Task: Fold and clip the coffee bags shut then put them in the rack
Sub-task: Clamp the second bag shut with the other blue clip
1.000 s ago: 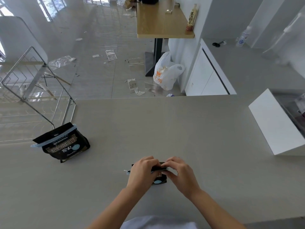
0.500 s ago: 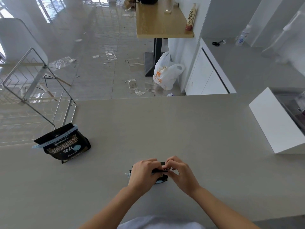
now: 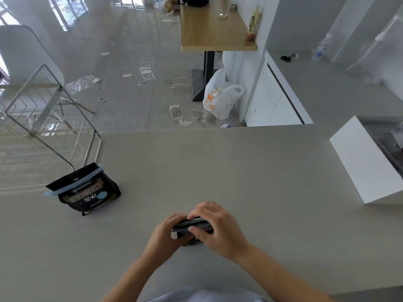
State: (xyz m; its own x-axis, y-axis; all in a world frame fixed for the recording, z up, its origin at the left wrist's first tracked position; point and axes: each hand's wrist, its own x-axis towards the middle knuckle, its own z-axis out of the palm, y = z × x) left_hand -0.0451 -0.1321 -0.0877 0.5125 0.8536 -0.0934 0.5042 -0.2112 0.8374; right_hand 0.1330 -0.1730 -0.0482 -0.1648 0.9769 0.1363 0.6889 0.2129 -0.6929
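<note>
- Small black coffee bag [image 3: 192, 229] with pale lettering sits on the pale grey countertop [image 3: 239, 171], at its near edge and about the middle, held between both hands.
- The left hand [image 3: 164, 235] grips the bag's left end, fingers curled round it.
- The right hand [image 3: 218, 227] covers the bag's right side from above, fingers curled over the top edge and thumb pressed on the front; the two hands are close together on the bag.
- A thin greyish strip runs along the bag's top under the right fingers; whether it is a clip cannot be told.
- A second black coffee bag [image 3: 87, 195] stands well apart to the far left, its folded top closed by a long pale blue clip [image 3: 72, 186].
- Just behind it, at the countertop's left edge, a silver wire rack [image 3: 51, 118] stands tilted.
- A white box [image 3: 366, 166] stands at the right edge.
- On the floor beyond, a white plastic carrier bag [image 3: 220, 101] sits by the foot of a wooden table [image 3: 213, 29].
</note>
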